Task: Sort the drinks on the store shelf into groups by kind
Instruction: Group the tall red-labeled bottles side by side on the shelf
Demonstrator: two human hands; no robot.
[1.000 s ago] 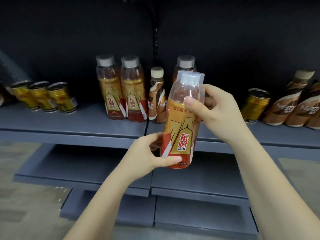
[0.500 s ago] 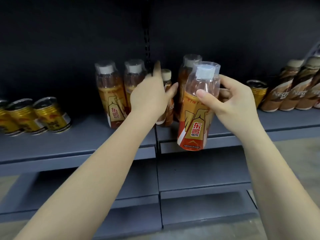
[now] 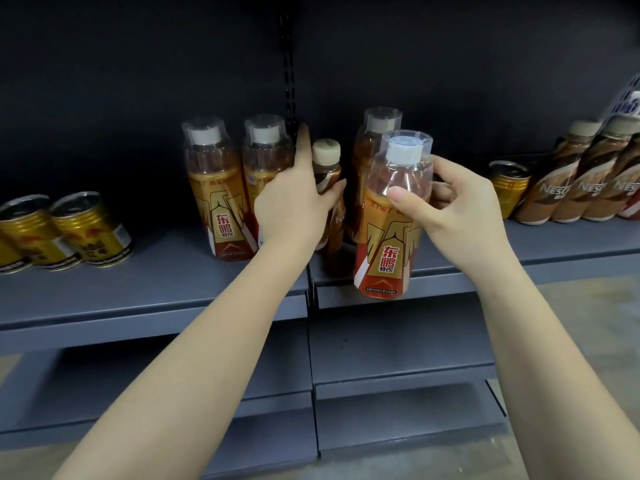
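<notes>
My right hand (image 3: 460, 209) grips the upper part of an orange energy-drink bottle (image 3: 389, 237) with a clear cap and holds it in front of the shelf edge (image 3: 156, 306). My left hand (image 3: 294, 206) reaches onto the shelf and wraps round a small brown coffee bottle (image 3: 327, 168), thumb on its right side and index finger straight up along its left. Two matching energy-drink bottles (image 3: 213, 195) stand just left of that hand. Another energy-drink bottle (image 3: 375, 143) stands behind the held one.
Gold cans (image 3: 91, 233) stand at the left of the shelf. A single gold can (image 3: 509, 188) and a row of brown coffee bottles (image 3: 561, 188) stand at the right. Grey lower shelves (image 3: 398, 341) step out below. The back wall is dark.
My left hand let go of the held bottle's base and reached up to the small coffee bottle, where its thumb has closed in. My right hand kept its bottle, now held a little further right.
</notes>
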